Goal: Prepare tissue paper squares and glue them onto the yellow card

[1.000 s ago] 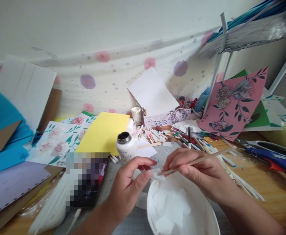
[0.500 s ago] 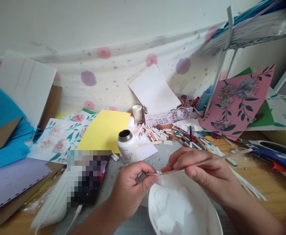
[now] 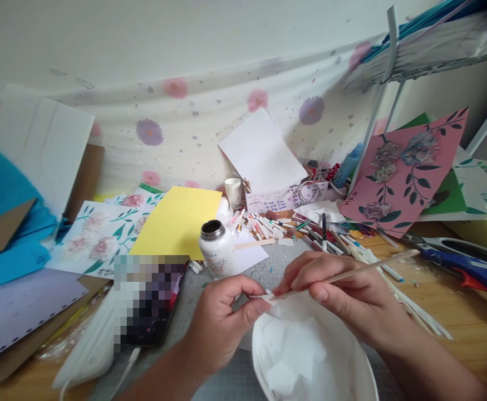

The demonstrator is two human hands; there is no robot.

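Observation:
My left hand (image 3: 226,320) pinches a small piece of white paper (image 3: 274,309) between thumb and fingertips. In my right hand (image 3: 352,292), a thin pale wooden stick (image 3: 377,265) lies slanted, its lower end against the paper and its other end pointing up to the right. The fingertips of both hands nearly meet over the far edge of a white bowl (image 3: 367,362). Several loose white paper pieces (image 3: 295,348) lie inside the bowl. Part of the held paper is hidden by my left fingers.
Behind my hands stand a white bottle (image 3: 217,250) without a lid and a heap of pens (image 3: 268,227). Left are a phone (image 3: 153,312), a yellow sheet (image 3: 176,223) and flower pictures (image 3: 97,239). Blue-handled scissors (image 3: 483,273) and a pink flower picture (image 3: 406,178) are at the right.
The stick and my right hand have shifted slightly left and the stick's raised end sits a little higher. My left hand keeps its pinch on the paper.

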